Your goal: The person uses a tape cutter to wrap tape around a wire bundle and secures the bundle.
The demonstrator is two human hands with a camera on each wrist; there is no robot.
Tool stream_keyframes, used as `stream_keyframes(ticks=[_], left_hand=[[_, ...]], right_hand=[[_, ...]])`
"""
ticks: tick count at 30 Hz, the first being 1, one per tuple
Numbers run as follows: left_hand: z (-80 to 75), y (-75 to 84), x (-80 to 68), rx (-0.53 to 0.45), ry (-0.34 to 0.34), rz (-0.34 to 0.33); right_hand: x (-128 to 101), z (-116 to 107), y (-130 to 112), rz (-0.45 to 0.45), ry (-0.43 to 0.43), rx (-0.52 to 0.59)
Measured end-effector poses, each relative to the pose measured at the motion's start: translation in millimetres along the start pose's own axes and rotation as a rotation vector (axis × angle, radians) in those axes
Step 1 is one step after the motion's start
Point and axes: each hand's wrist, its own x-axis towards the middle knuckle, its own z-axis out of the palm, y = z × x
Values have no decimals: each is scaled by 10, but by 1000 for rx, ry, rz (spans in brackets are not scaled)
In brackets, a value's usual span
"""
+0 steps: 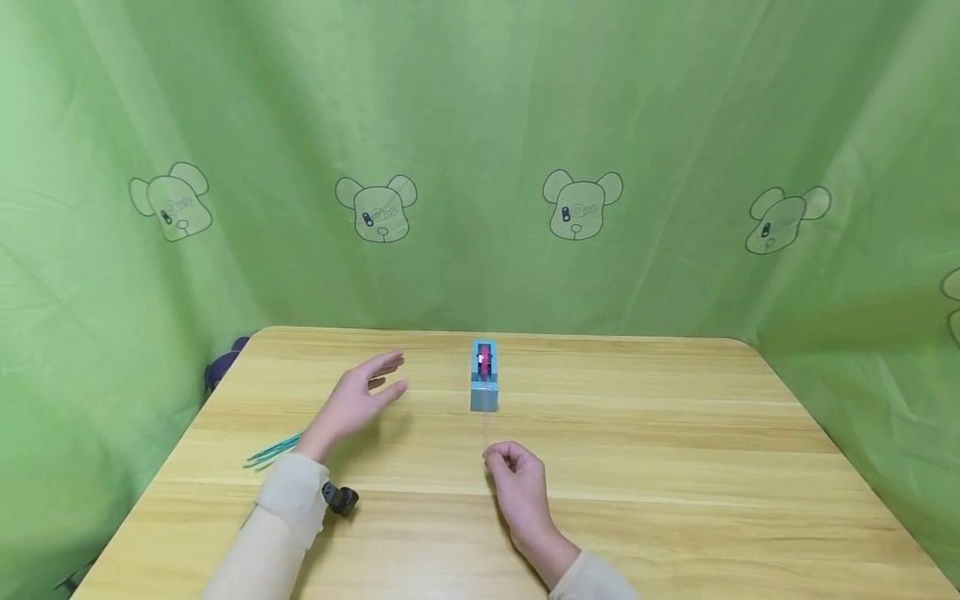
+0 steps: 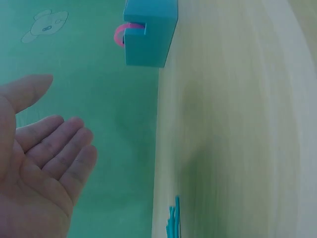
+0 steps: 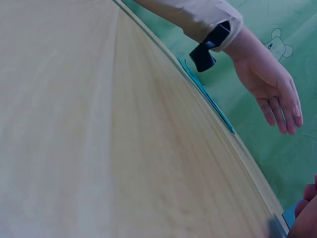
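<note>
A blue tape dispenser (image 1: 483,399) with a pink-cored roll (image 1: 484,361) stands near the far middle of the table. From its front a thin clear strip of tape (image 1: 486,428) stretches toward me, and my right hand (image 1: 522,493) pinches its end between thumb and forefinger. My left hand (image 1: 354,408) hovers to the left of the dispenser, fingers extended and thumb apart, holding nothing. In the left wrist view its palm (image 2: 39,183) shows below the dispenser (image 2: 151,44). Only part of the right hand (image 3: 306,218) appears at the corner of the right wrist view.
Several thin teal strands (image 1: 273,450) lie on the table's left side, partly behind the left forearm. A black camera (image 1: 341,499) is strapped to the left wrist. Green curtains (image 1: 480,275) with bear-head outlines surround the wooden table (image 1: 675,467). Something purple (image 1: 222,365) sits beyond its left edge.
</note>
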Motion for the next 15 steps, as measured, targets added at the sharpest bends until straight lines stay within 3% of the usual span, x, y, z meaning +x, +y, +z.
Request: stream_keyframes(ticks=[15], left_hand=[[-305, -86, -282, 38, 63, -12]], right_hand=[[-5, -2, 6, 4, -1, -1]])
